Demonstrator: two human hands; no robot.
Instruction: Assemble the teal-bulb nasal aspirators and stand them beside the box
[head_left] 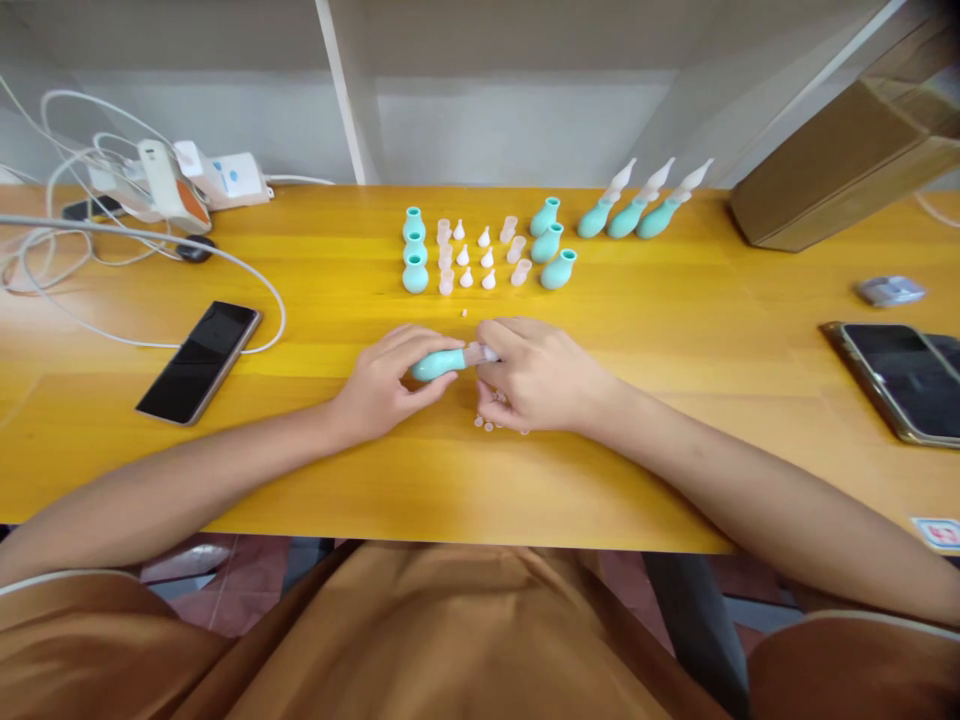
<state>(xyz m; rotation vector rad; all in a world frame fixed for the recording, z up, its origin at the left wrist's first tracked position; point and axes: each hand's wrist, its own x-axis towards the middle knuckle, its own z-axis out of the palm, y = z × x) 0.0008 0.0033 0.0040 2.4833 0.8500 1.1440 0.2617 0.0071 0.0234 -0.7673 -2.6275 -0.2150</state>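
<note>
My left hand [386,382] grips a teal squeeze bulb [438,365] lying on its side. From the bulb's mouth a clear connector [474,354] points right. My right hand [534,372] is closed on the whitish nozzle tip [490,354] at the connector's far end; its fingers hide most of that tip. Small clear round pieces [489,427] lie under and beside my right hand. Just beyond the hands sits a tiny white piece [464,313]. Farther back stand loose teal bulbs [415,275], clear connectors [446,281] and white nozzle tips [488,280] in rows.
Three joined bulbs with nozzles [660,215] lean at the back right, near a cardboard box [817,160]. A phone [199,362] and white cables with chargers [232,178] lie left. Another phone [904,380] and a small plastic packet [891,291] are at right.
</note>
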